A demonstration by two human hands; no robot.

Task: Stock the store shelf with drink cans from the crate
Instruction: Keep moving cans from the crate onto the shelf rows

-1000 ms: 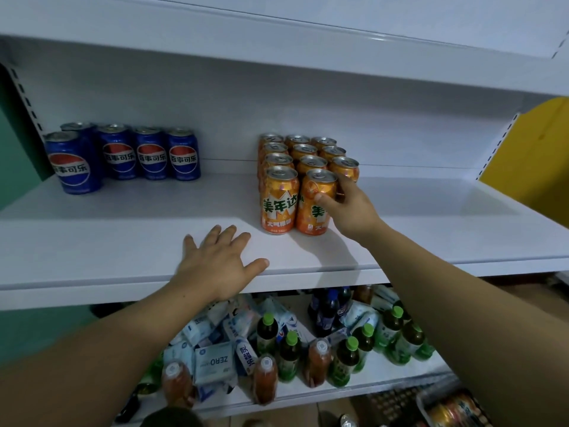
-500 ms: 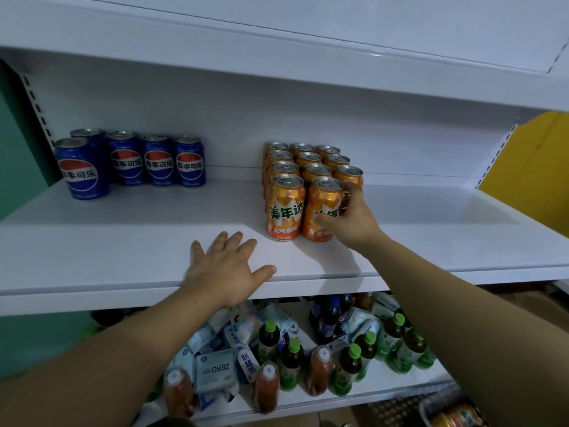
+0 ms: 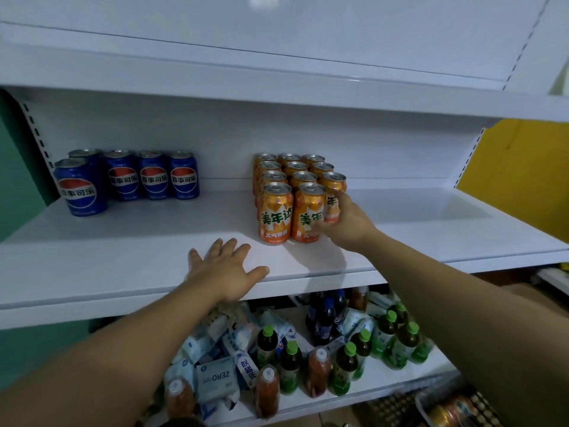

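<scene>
While the right hand (image 3: 345, 221) grips the front orange Mirinda can (image 3: 308, 217) of the orange block (image 3: 274, 211) on the shelf (image 3: 123, 251), the left hand (image 3: 224, 268) lies flat and relaxed, front-left of that block. Roughly eleven stocked. The crate (image 3: 420, 403) below-right of it holds more, I'd guess.

Low in your view, the lower shelf (image 3: 385, 385) is crowded. Along its front edge you have dark bottles with green caps (image 3: 345, 368) standing upright, and among them reddish-orange bottles with white caps (image 3: 318, 371). Further back, near the middle, stand dark cola bottles with blue caps (image 3: 324, 322). Toward the left end, white and blue packets (image 3: 215, 380) lie in a loose heap, one of them printed ZERO. Past the left end of the shelving you see a green wall (image 3: 18, 180). Past the right end is a yellow wall (image 3: 517, 167).
</scene>
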